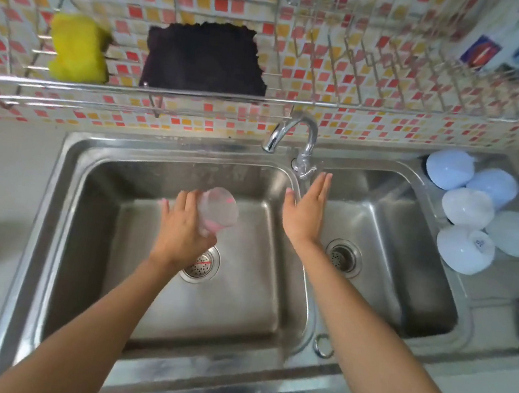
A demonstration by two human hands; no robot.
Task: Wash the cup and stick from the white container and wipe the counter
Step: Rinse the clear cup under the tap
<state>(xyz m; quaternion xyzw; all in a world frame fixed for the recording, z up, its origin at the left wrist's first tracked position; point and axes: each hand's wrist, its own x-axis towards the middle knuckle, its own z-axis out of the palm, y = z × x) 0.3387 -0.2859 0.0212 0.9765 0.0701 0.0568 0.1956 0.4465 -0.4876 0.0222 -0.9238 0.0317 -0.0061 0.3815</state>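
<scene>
Over sink [64, 236]: L hand [181, 232] w/ unlabelled cup [218, 212]

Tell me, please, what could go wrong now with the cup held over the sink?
The left hand alone holds the clear cup, tilted over the left basin; if wet, it might slip and drop. The right hand, open, reaches toward the tap; a strong flow could splash onto the counter.

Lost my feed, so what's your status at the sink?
Left hand grips clear cup over left basin. Right hand open, reaching toward faucet. Nothing in the way.
</scene>
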